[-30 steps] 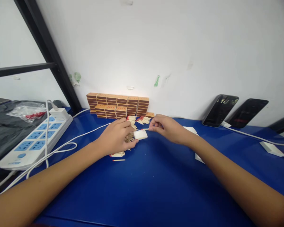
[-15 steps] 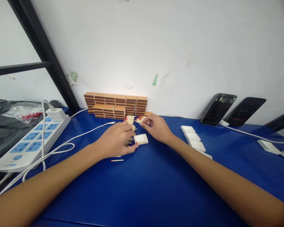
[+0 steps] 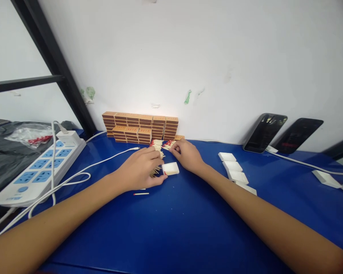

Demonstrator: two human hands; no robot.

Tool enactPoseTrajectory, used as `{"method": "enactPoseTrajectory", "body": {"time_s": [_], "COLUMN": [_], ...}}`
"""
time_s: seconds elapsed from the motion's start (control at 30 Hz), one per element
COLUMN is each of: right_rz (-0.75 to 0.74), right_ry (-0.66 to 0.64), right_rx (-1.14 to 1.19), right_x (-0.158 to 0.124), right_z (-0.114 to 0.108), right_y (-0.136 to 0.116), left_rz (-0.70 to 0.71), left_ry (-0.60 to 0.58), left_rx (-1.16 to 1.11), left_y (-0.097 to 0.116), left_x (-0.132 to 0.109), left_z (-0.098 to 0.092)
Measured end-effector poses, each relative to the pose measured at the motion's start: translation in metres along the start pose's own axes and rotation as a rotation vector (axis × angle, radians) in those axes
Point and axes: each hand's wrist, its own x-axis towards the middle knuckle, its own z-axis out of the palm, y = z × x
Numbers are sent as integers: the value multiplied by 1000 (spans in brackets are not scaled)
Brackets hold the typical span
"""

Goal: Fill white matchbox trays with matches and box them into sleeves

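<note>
Two bare hands work over a glossy blue bench [image 3: 171, 236]: the left hand [image 3: 140, 167] is half curled, thumb and fingers around the left end of one small, shallow, rectangular white tray [image 3: 171, 166], while the right hand [image 3: 188, 155] has thumb and forefinger drawn nearly together at a pile of red-headed wooden matches [image 3: 168, 144]; whether a match is between them cannot be told. Inside the tray, along its near wall, lie a few pale matchsticks with red heads, too small to count. A second heap of matches [image 3: 157, 144] sits just left of that pile, partly hidden by the left hand, and one single match [image 3: 141, 194] lies nearer. Behind stand six columns of orange-and-brown cardboard matchboxes [image 3: 140, 120], three lower stacks in front, and one box apart at the right; red print on them is too small to read. Four more white trays [image 3: 231, 166] run in a slanting row beyond the right forearm. Two black smooth-screened phones [image 3: 264, 133] lean on the white wall, and a white plastic power strip [image 3: 42, 167] shows seven blue socket faces and one round blue button.
</note>
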Motion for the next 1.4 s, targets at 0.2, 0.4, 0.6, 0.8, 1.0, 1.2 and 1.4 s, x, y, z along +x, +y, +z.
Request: {"method": "enactPoseTrajectory", "body": {"time_s": [0.2, 0.4, 0.6, 0.8, 1.0, 1.2, 1.4], "right_rz": [-41, -168, -304, -359, -368, -83, -61], "right_ry": [-48, -84, -246, -312, -311, 2, 33], "right_rx": [-45, 73, 96, -36, 41, 195, -6], "right_x": [-9, -22, -33, -42, -42, -15, 8], "right_z": [-9, -44, -70, -61, -52, -31, -12], "right_y": [2, 15, 6, -16, -14, -5, -7], "left_rz": [-32, -58, -59, -33, -21, -22, -25], "left_ry": [-25, -45, -47, -32, -40, -54, -52], "left_rx": [9, 25, 40, 43, 22, 19, 17], "left_y": [-1, -2, -3, -1, -2, -2, -2], "left_x": [1, 2, 1, 3, 3, 2, 2], "left_z": [-4, -6, -6, -8, -7, -4, -4]}}
